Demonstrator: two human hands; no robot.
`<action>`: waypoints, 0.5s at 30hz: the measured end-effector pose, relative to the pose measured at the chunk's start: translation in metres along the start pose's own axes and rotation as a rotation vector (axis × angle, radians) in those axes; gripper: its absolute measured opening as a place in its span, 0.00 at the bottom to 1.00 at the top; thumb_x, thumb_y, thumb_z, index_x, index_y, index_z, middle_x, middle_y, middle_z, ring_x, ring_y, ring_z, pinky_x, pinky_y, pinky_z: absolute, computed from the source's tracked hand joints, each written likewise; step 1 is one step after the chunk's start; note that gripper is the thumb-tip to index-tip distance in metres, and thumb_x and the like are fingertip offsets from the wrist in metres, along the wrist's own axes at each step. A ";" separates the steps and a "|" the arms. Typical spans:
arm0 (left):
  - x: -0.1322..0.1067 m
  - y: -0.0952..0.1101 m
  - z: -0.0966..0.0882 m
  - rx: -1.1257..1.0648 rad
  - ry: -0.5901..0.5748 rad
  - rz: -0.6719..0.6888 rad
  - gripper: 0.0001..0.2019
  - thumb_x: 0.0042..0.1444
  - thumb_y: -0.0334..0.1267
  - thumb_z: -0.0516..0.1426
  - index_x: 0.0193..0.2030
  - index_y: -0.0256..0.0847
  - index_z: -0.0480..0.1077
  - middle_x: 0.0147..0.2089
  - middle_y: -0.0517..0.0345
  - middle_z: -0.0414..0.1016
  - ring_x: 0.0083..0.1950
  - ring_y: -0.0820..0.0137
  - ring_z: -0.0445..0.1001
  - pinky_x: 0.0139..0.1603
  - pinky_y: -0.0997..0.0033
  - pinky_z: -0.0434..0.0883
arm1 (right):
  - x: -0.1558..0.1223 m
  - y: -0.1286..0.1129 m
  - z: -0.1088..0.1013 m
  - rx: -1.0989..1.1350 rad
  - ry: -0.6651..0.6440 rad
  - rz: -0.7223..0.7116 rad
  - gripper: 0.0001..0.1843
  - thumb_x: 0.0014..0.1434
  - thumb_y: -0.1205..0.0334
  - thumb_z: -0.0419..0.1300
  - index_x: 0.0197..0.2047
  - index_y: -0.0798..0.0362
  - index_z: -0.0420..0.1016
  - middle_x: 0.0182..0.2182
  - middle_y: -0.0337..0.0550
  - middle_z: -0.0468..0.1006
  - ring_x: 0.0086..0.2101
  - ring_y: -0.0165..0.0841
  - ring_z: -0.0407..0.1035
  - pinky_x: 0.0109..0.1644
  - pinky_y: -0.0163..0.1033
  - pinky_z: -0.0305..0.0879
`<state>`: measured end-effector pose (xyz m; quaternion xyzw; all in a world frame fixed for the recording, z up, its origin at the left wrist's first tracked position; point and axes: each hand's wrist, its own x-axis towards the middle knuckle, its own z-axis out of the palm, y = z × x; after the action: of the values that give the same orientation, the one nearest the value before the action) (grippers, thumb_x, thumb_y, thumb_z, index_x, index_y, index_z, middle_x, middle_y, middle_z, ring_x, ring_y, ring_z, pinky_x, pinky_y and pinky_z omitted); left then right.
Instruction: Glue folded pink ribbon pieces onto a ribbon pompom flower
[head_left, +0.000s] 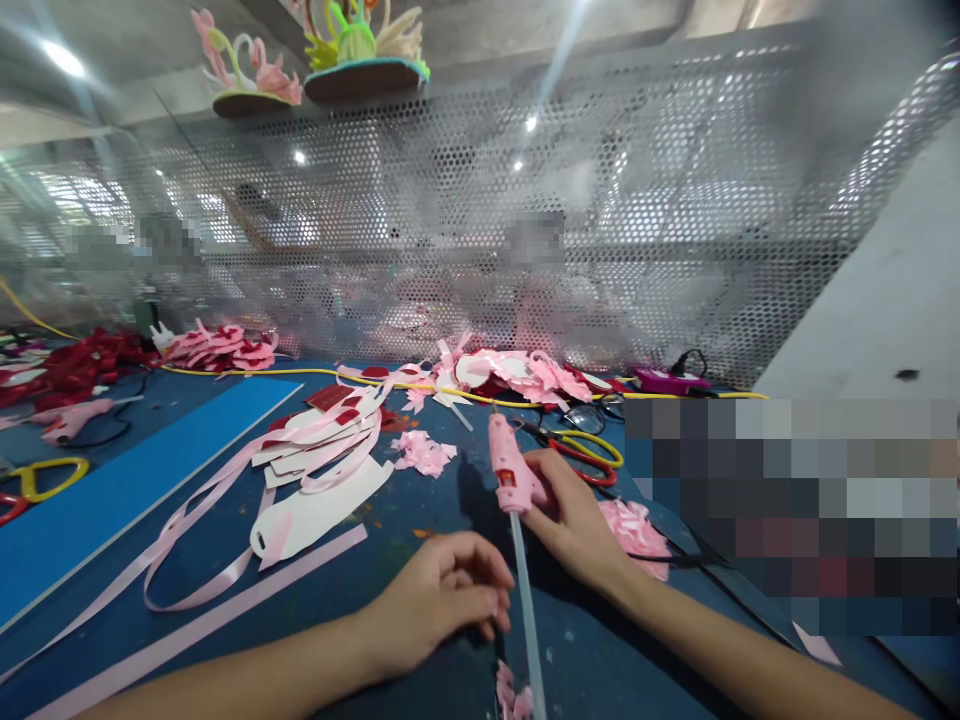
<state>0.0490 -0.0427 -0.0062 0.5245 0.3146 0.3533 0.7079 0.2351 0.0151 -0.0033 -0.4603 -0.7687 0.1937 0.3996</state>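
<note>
My right hand (571, 515) is wrapped round the handle of a pink glue gun (510, 465), whose nozzle points away from me over the blue table (420, 520). A long clear glue stick (527, 610) juts from the back of the gun toward me. My left hand (444, 595) rests curled on the table just left of that stick, fingertips touching or almost touching it. Whether anything is held in the curled fingers is hidden. Small pink scraps (512, 695) lie below the stick near my wrists.
Pink ribbon strips (202, 560) and white card shapes (319, 505) lie left. Pink cut pieces (424, 452) and a pile (517, 372) sit further back. Red-and-yellow scissors (581, 452) lie beside the gun. A perforated metal screen (480, 230) stands behind, and a yellow cable (247, 373) runs along it.
</note>
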 end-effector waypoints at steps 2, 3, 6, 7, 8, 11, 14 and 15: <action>-0.008 0.008 0.003 0.351 -0.152 0.139 0.08 0.53 0.40 0.56 0.33 0.37 0.71 0.33 0.53 0.71 0.37 0.67 0.71 0.40 0.67 0.67 | 0.003 0.004 0.000 0.045 0.041 0.056 0.13 0.53 0.55 0.52 0.39 0.53 0.65 0.33 0.42 0.70 0.34 0.36 0.64 0.36 0.39 0.59; -0.012 0.013 0.005 0.494 -0.254 0.221 0.11 0.56 0.42 0.53 0.35 0.37 0.72 0.35 0.50 0.72 0.42 0.64 0.71 0.45 0.65 0.67 | 0.004 0.007 0.000 0.068 0.062 0.084 0.13 0.54 0.53 0.51 0.39 0.53 0.65 0.33 0.42 0.70 0.34 0.36 0.64 0.35 0.38 0.59; -0.017 0.020 0.008 0.717 -0.528 0.366 0.21 0.61 0.48 0.44 0.41 0.37 0.73 0.38 0.44 0.75 0.52 0.60 0.69 0.54 0.64 0.62 | 0.005 0.010 0.001 0.128 0.101 0.147 0.15 0.55 0.51 0.49 0.39 0.53 0.65 0.33 0.42 0.70 0.33 0.35 0.64 0.33 0.37 0.59; -0.016 0.017 0.008 0.765 -0.571 0.387 0.23 0.63 0.48 0.42 0.43 0.37 0.73 0.40 0.43 0.76 0.53 0.61 0.69 0.56 0.65 0.61 | 0.005 0.010 0.001 0.141 0.105 0.159 0.15 0.54 0.51 0.49 0.39 0.53 0.65 0.33 0.42 0.70 0.33 0.35 0.64 0.33 0.37 0.59; -0.015 0.013 0.008 0.812 -0.589 0.408 0.23 0.63 0.46 0.41 0.45 0.38 0.73 0.42 0.42 0.76 0.54 0.62 0.69 0.56 0.66 0.61 | 0.005 0.010 0.001 0.152 0.106 0.167 0.16 0.54 0.50 0.50 0.38 0.53 0.65 0.32 0.41 0.70 0.33 0.35 0.64 0.33 0.37 0.59; -0.008 -0.013 0.007 0.906 -0.566 0.487 0.18 0.64 0.42 0.43 0.53 0.43 0.68 0.48 0.45 0.76 0.54 0.62 0.70 0.57 0.66 0.60 | 0.005 0.008 0.001 0.175 0.104 0.178 0.16 0.51 0.51 0.52 0.38 0.53 0.67 0.31 0.40 0.70 0.32 0.35 0.64 0.33 0.37 0.59; -0.004 -0.032 0.007 0.955 -0.568 0.505 0.19 0.62 0.40 0.46 0.60 0.44 0.62 0.52 0.44 0.73 0.55 0.58 0.70 0.58 0.61 0.61 | 0.005 0.007 0.001 0.193 0.102 0.185 0.16 0.50 0.51 0.53 0.38 0.53 0.67 0.31 0.40 0.69 0.32 0.36 0.64 0.34 0.38 0.59; -0.004 -0.033 0.007 0.951 -0.584 0.499 0.20 0.62 0.38 0.46 0.61 0.43 0.60 0.53 0.43 0.72 0.56 0.57 0.69 0.59 0.62 0.61 | 0.005 0.007 0.001 0.198 0.102 0.188 0.16 0.50 0.51 0.53 0.38 0.53 0.67 0.31 0.41 0.69 0.32 0.36 0.64 0.34 0.38 0.59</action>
<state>0.0582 -0.0566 -0.0356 0.9161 0.0986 0.1709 0.3490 0.2369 0.0225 -0.0062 -0.4979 -0.6782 0.2814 0.4615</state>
